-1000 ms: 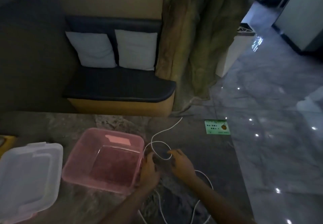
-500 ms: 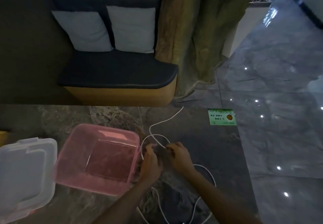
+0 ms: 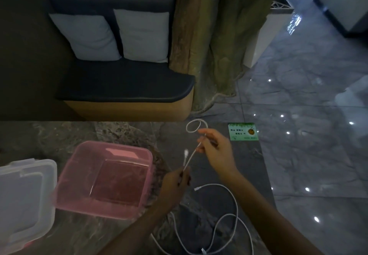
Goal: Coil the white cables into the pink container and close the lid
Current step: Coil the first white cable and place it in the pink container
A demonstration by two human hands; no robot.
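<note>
Hands first: my left hand [image 3: 176, 182] is lifted off the marble table [image 3: 119, 131] with its fingers curled, pinching a white cable [image 3: 190, 158] near one end, so the small plug stands up just above the fingertips. My right hand [image 3: 216, 148] is raised higher and farther out, fingers curled round the same cable, which runs taut and slanted between the two hands. Past the right hand the cable curls into a small loop hanging in the air, just beyond the fingertips.

Below and between my forearms, more white cable [image 3: 229, 227] lies slack on the table in wide, overlapping loops, one plug end resting close under the left hand; I cannot tell whether it is one cord or two.

Just left of the left hand sits the pink container [image 3: 83, 201], open, nothing visible inside, apart from the hand. Farther left again, touching or nearly touching the container's side, the translucent white lid [image 3: 25, 199] lies flat on the table.

Beyond the right hand, near the table's far corner, lies a small green card [image 3: 243, 131]. Past the table edge I see a dark upholstered bench [image 3: 123, 87] with two pale cushions [image 3: 142, 34].
</note>
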